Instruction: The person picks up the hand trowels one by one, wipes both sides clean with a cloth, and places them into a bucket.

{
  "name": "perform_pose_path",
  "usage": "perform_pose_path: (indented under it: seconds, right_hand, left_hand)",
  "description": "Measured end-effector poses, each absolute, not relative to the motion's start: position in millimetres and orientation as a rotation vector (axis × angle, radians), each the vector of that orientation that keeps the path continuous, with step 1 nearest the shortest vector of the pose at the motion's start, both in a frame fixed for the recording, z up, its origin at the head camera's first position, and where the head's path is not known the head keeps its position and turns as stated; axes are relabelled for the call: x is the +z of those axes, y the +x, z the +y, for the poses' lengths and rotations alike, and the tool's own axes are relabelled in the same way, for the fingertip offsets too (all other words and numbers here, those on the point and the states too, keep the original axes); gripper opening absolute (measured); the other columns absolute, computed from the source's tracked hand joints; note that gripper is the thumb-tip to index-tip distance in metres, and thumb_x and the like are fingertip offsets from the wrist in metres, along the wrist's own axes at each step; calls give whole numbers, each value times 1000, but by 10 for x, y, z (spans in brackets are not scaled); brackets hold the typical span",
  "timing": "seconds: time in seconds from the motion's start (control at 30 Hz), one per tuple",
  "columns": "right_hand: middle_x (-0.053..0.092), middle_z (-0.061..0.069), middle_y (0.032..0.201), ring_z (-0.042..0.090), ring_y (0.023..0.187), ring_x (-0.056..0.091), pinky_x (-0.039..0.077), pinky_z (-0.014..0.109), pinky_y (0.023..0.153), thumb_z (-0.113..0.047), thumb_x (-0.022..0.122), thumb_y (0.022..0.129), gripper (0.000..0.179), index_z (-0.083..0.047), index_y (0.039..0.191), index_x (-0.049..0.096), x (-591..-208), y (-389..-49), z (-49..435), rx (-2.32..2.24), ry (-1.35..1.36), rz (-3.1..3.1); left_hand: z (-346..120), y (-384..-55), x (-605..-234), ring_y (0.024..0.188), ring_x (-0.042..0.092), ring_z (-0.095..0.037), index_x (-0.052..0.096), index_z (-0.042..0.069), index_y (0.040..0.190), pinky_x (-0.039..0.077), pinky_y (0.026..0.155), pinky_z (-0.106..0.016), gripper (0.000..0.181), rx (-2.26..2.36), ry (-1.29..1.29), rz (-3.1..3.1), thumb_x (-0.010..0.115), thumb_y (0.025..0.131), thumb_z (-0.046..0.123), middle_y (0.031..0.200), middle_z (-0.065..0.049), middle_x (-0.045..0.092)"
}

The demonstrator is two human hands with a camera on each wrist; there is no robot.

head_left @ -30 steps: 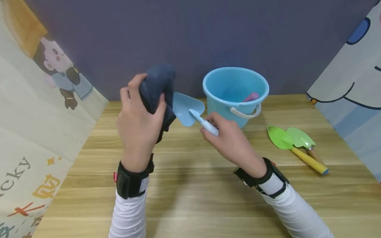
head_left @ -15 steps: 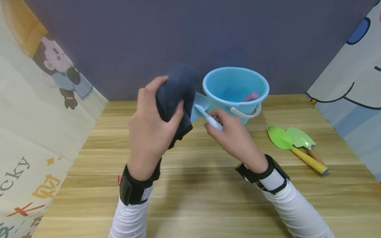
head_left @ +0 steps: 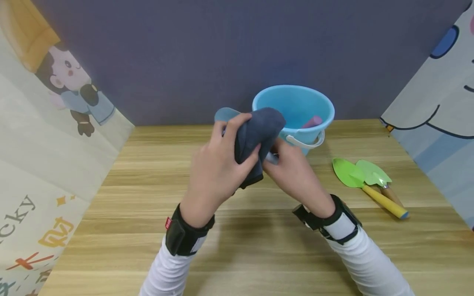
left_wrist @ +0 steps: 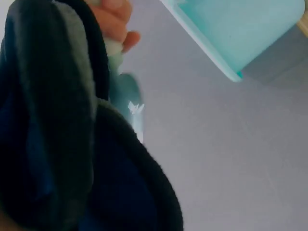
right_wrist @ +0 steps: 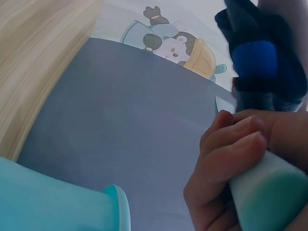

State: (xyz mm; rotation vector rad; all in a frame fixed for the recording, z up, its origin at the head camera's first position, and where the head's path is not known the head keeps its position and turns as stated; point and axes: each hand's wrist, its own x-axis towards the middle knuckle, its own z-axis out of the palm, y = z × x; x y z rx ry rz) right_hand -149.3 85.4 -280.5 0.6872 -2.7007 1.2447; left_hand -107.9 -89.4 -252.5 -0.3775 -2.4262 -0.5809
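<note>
My left hand (head_left: 218, 168) grips a folded dark blue cloth (head_left: 259, 131) with the thumb on its near side. The cloth lies over the light blue toy shovel (head_left: 225, 114), whose blade tip shows beyond my left fingers. My right hand (head_left: 296, 172) holds the shovel by its pale handle (head_left: 273, 158). In the right wrist view the fingers (right_wrist: 231, 154) curl round that handle, its rounded end toward the camera. The left wrist view shows part of the shiny blade (left_wrist: 132, 103) beside the cloth's dark edge. Most of the blade is hidden by cloth and hand.
A light blue bucket (head_left: 266, 96) with a white handle stands behind my right hand, a pinkish-purple item (head_left: 314, 121) inside. To the right, a green trowel with a yellow handle (head_left: 386, 202) overlaps another green trowel (head_left: 374, 172). A dark wall panel (head_left: 185, 61) rises behind the wooden table (head_left: 148, 189).
My left hand has moved right with the cloth, from left of the shovel to over it, up against my right hand. The right hand keeps its hold, nearly in place.
</note>
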Motion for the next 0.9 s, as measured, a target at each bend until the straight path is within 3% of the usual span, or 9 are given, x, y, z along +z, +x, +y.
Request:
perform_pose_path:
  seconds: [0.1, 0.5, 0.9]
  right_hand:
    - [61, 8, 89, 22, 73, 57, 46, 37, 67, -16, 61, 98, 30, -9, 127, 59, -2808, -1478, 835, 1236, 691, -2711]
    - [64, 6, 95, 22, 74, 56, 47, 37, 67, -23, 58, 101, 34, -14, 134, 55, -2799, -1439, 820, 1287, 696, -2685]
    - [63, 6, 90, 22, 70, 55, 45, 36, 65, -23, 59, 100, 28, -11, 126, 60, -2776, -1403, 799, 1253, 665, -2673]
  left_hand:
    - [-878, -1093, -2547, 56, 61, -22, 44, 25, 146, 50, 49, -37, 57, -577, -361, -2435, 68, 95, 40, 114, -13, 61]
    - [-866, -1105, -2562, 56, 61, -24, 44, 25, 146, 50, 48, -40, 58, -517, -257, -2411, 68, 95, 41, 113, -17, 60]
    - [-875, -1131, -2557, 53, 59, -26, 44, 24, 146, 50, 47, -40, 57, -464, -233, -2382, 67, 96, 40, 113, -19, 61]
